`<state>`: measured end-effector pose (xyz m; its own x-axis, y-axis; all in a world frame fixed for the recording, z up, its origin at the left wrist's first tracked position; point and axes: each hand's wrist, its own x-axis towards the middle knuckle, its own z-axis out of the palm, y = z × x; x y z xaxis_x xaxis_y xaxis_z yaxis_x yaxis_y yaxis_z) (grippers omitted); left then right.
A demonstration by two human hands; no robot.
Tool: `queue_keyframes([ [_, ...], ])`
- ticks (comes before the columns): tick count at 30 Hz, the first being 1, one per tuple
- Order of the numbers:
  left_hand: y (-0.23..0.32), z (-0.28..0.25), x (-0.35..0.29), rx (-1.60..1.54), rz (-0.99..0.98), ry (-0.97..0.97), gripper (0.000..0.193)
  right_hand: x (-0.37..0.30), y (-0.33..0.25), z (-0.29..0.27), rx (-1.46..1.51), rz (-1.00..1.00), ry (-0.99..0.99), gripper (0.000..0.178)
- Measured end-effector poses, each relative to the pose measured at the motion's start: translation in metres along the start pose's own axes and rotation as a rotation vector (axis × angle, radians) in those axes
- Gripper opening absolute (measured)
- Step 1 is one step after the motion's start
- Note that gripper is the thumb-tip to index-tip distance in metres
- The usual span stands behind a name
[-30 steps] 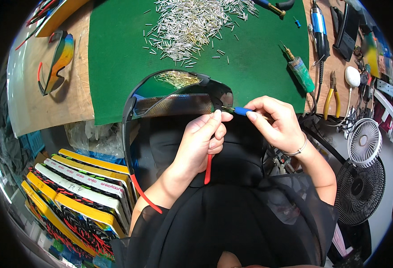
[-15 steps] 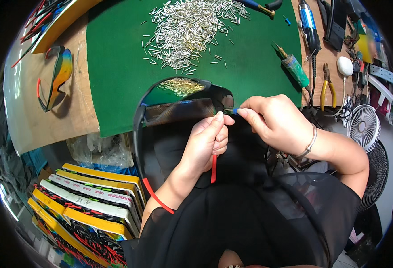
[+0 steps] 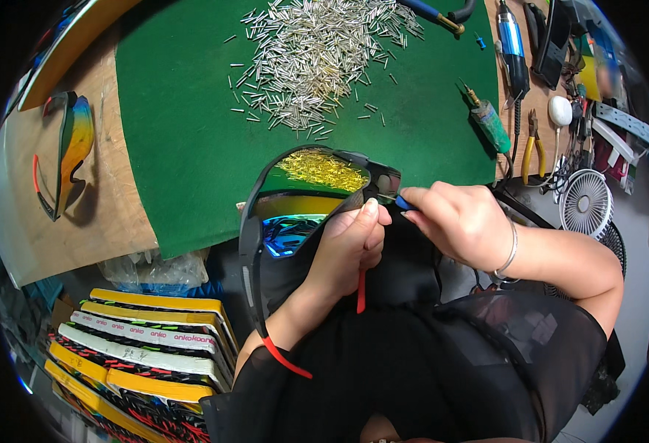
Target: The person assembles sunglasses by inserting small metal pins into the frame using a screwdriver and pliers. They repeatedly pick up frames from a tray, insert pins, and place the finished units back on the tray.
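Observation:
My left hand is closed around a pair of wraparound sunglasses with a black frame, red temple tips and a mirrored lens. It grips them near one hinge, just off the front edge of the green mat. My right hand pinches a small blue-handled tool. The tool's thin metal shaft points at the hinge end of the frame; whether its tip touches is too small to tell. Ahead on the mat lies a heap of small silver pins.
Another pair of sunglasses rests at the left. To the right lie a green-handled tool, yellow-handled cutters, a blue-and-black corded tool and a white fan. Stacked yellow and white trays hold more glasses at lower left.
The sunglasses have tilted, so the lens now shows a gold reflection of the pins and a blue one lower down. Both hands sit slightly lower and further right; the grips look the same.

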<state>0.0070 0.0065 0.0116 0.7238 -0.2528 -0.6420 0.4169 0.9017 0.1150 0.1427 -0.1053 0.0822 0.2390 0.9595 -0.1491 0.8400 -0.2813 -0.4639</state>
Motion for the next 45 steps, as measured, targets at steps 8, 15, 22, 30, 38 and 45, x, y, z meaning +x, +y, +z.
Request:
queue_keyframes([
  [8, 0.006, 0.0, -0.002, 0.015, -0.051, -0.03, 0.026, 0.024, -0.009, -0.025, 0.838, 0.881, -0.353, 0.019],
  [15, 0.004, -0.004, -0.002, -0.012, -0.089, -0.073, 0.027, -0.002, 0.0, -0.003, -0.212, -0.126, -0.089, 0.025],
  [22, 0.005, 0.003, -0.002, 0.032, -0.027, 0.023, 0.027, 0.004, -0.006, -0.006, 0.054, 0.123, -0.067, 0.019],
  [30, 0.004, 0.006, -0.002, -0.002, -0.05, 0.043, 0.024, 0.0, -0.009, 0.0, 0.005, 0.131, 0.0, 0.02],
  [38, 0.003, 0.001, 0.0, 0.006, -0.004, 0.003, 0.025, 0.005, -0.009, -0.001, 0.153, 0.229, 0.123, 0.015],
  [45, 0.002, 0.0, 0.001, 0.014, -0.023, -0.003, 0.026, 0.006, -0.011, -0.003, 0.051, 0.251, 0.014, 0.019],
])
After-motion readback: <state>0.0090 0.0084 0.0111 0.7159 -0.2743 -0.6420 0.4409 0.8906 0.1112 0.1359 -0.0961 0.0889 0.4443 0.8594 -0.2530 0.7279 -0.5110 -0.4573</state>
